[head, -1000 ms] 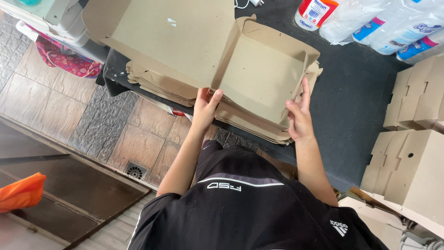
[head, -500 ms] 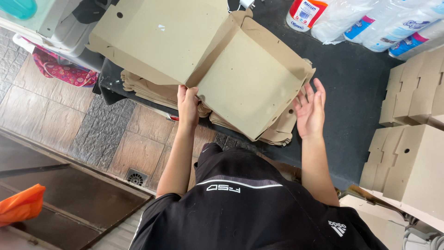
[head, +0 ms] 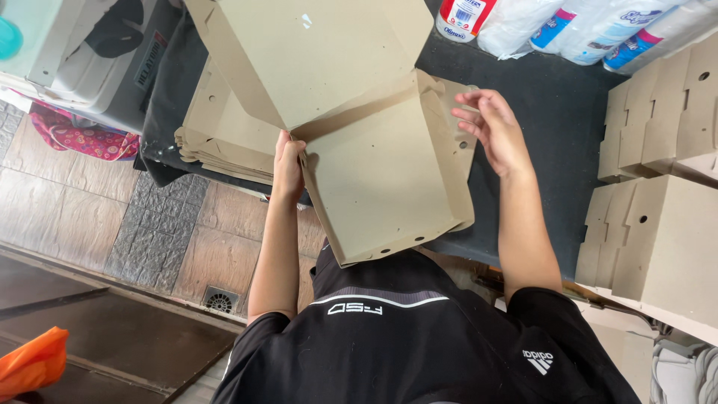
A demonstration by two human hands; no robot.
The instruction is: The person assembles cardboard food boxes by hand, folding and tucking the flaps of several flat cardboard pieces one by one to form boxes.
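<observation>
A brown cardboard box blank (head: pixel 381 172), partly folded, is held up over the dark table (head: pixel 553 127), its lid flap spread toward the far side. My left hand (head: pixel 288 166) grips its left edge at the crease between base and lid. At the box's right side flap is my right hand (head: pixel 493 131), fingers bent and touching the flap near its top corner. Under the box, on the left, lies a stack of flat cardboard blanks (head: pixel 217 127).
Folded cardboard boxes (head: pixel 658 224) are stacked at the right. Plastic-wrapped paper rolls (head: pixel 583 26) and a red-and-white container (head: pixel 464 16) lie at the table's far edge. A grey plastic tub (head: pixel 82 60) stands far left above a tiled floor with a drain (head: pixel 219 301).
The box has been lifted off the stack and tilted toward me. My right hand moved up from the near right corner to the right flap; my left hand moved up the left edge.
</observation>
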